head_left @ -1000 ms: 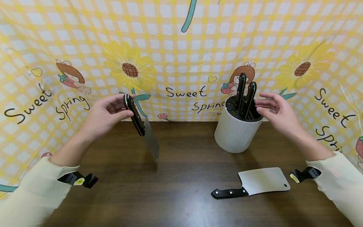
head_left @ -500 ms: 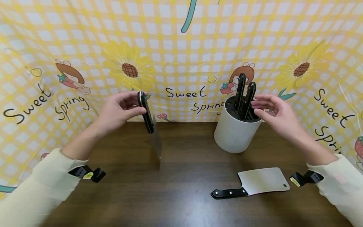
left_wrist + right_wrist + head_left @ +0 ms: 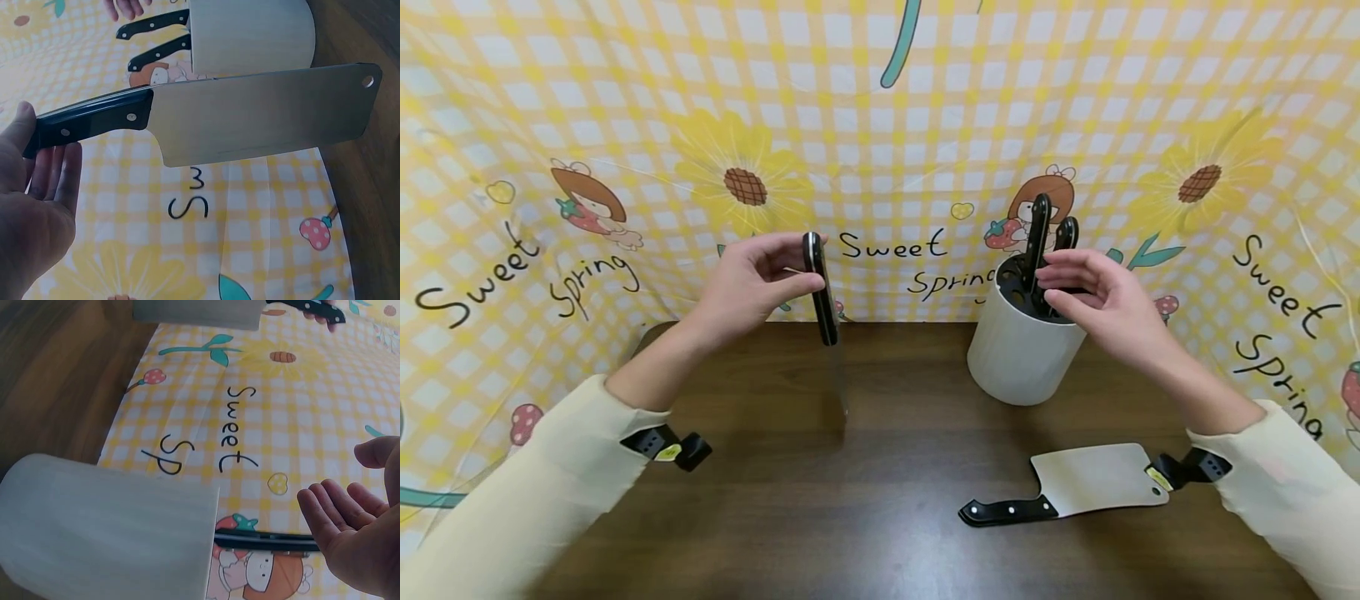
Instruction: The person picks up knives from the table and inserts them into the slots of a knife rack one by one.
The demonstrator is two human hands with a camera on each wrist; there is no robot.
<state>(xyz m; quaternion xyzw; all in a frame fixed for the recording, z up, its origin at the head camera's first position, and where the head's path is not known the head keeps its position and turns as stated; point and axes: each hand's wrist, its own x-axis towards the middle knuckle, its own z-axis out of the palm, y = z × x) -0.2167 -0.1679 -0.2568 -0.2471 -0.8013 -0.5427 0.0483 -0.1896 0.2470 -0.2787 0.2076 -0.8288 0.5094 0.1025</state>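
My left hand [image 3: 741, 287] pinches the end of a cleaver's black riveted handle between thumb and fingers. That cleaver [image 3: 256, 115] hangs blade down above the table, its broad blade seen side-on in the left wrist view and nearly edge-on in the head view. Over the rim of a white round knife block [image 3: 1022, 358], my right hand [image 3: 1108, 304] is held with fingers spread and nothing gripped. Two black-handled knives stand in the block: one knife handle [image 3: 1038, 229] is taller, and the other knife handle [image 3: 1066, 232] is partly hidden by my right fingers.
A second cleaver [image 3: 1097, 479] lies flat on the brown wooden table [image 3: 850, 508], its handle toward the left. Yellow checked cloth [image 3: 880, 150] rises behind the table and at both sides. The block stands near the table's back edge.
My left hand has carried the cleaver rightward, toward the knife block, and its blade has turned edge-on to the head view. The right hand has shifted left over the block's rim.
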